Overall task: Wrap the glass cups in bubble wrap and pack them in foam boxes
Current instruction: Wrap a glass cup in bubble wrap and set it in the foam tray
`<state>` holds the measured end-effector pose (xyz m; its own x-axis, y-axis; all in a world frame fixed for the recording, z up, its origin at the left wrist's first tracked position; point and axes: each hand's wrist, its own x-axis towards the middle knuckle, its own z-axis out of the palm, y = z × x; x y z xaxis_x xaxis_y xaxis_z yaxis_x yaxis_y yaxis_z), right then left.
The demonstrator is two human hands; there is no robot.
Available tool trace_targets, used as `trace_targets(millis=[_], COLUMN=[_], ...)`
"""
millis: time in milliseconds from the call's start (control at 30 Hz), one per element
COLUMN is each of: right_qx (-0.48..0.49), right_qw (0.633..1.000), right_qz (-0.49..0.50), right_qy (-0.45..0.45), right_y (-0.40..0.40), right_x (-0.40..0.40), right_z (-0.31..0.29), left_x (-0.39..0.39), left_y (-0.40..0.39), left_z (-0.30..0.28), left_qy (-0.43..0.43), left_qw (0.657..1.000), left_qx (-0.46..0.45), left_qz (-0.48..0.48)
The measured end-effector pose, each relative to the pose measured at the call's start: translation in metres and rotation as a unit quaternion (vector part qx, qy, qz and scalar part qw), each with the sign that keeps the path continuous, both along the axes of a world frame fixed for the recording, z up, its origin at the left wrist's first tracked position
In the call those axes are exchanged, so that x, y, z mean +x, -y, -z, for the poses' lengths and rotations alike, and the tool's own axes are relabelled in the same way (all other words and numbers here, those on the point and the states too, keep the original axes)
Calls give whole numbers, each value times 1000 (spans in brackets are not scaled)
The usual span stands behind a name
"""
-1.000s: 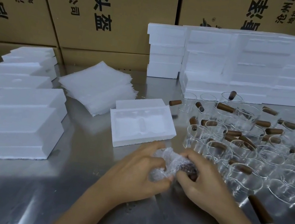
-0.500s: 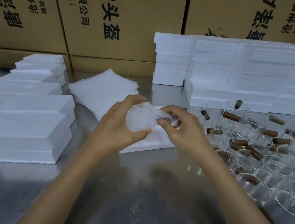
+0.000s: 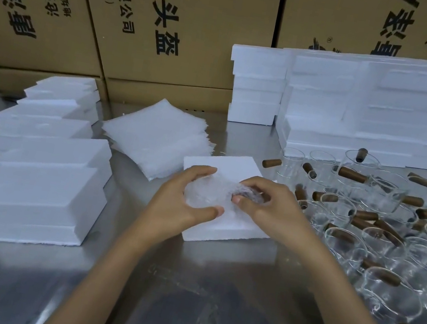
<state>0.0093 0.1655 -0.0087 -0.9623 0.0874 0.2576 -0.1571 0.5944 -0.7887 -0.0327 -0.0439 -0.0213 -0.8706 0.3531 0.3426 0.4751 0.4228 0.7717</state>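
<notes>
A glass cup wrapped in bubble wrap [image 3: 205, 193] sits between both hands, right over the open white foam box [image 3: 223, 230] in the middle of the steel table. My left hand [image 3: 179, 201] curls round the wrapped cup's left side, thumb under it. My right hand [image 3: 267, 205] pinches the bubble wrap at the wrapped handle end. Whether the cup rests in the box's cavity is hidden by the hands. Several bare glass cups with brown wooden handles [image 3: 384, 220] crowd the table to the right.
A stack of bubble wrap sheets [image 3: 157, 136] lies behind the box. Closed foam boxes [image 3: 32, 195] are stacked at the left, more foam pieces [image 3: 372, 110] at the back right. Cardboard cartons [image 3: 160, 18] wall off the back. Bare steel table [image 3: 196, 301] lies near me.
Both hands lifted the wrapped cup from the near table, carried it forward over the foam box, and have now lowered it onto the box.
</notes>
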Motion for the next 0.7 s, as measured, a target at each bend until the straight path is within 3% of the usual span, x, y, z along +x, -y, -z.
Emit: trace_targets(millis=[267, 700], right_qx=[97, 70], right_qw=[994, 997], right_qz=[-3, 5], right_qy=[52, 26], right_y=[4, 12], right_x=[16, 15], right_z=[-3, 6], left_x=[1, 4], left_y=[4, 6], left_z=[4, 13], left_qy=[68, 49], left_qw=[997, 998], left_qx=[2, -1], left_qz=[39, 35])
